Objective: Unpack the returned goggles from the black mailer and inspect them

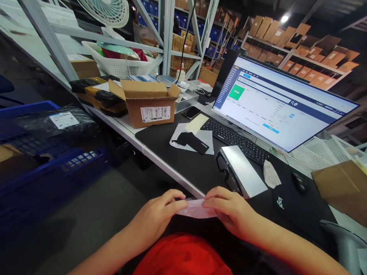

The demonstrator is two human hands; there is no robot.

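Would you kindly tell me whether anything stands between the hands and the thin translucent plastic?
Nothing visible does: the left hand and right hand directly pinch opposite ends of the thin translucent plastic. The white box lies beyond it on the desk mat, not between.

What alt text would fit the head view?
A person's left hand and right hand hold a translucent sheet near a desk's edge. On the desk, black glasses are beside a white box, with a keyboard and lit monitor beyond.
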